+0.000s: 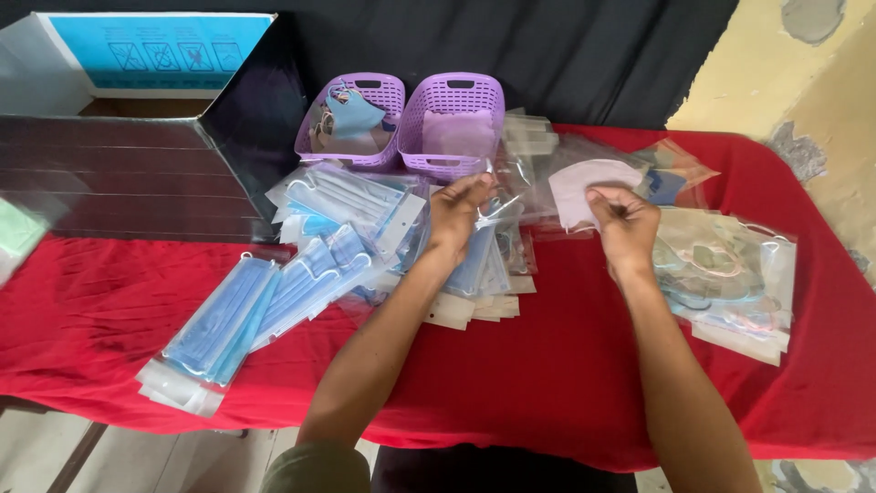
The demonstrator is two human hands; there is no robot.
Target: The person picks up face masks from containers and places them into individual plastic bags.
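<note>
**Fig. — Mask packing at a red table: one mask in hand, many packs already lying about**

Head view, looking down. Left hand point(461, 212) is closed in a pinch on the top edge of a clear plastic sleeve point(484, 239), which hangs just below the fingers over a fanned row of blue-mask packs point(474, 274). Right hand point(623, 222) pinches the lower edge of a pale, curved face mask point(591, 187); the mask sits just above and to the left of that hand, between the two hands, and appears loose, i.e. not inside a sleeve, though clear film around it makes this hard to tell.

Judged progress: well under way, not finished. Done, as far as visible: flat packs of blue masks point(224, 324) lie well to the left of the left hand, w/ a further heap of packs point(351, 201) just beside it; sleeved pale masks point(725, 274) are stacked just to the right of the right hand. Left to do, by appearance: the held mask is not yet in the sleeve, and loose items remain in the two purple baskets beyond the hands, the left basket point(360, 157) holding a blue mask and other pieces, the right basket point(431, 155) a pale one. More clear sleeves point(538, 155) lie beyond the hands, next to the right basket; whether they are empty cannot be told.

Surroundings: red cloth point(547, 383) under both forearms; open cardboard box point(137, 155) far beyond the left hand
</note>
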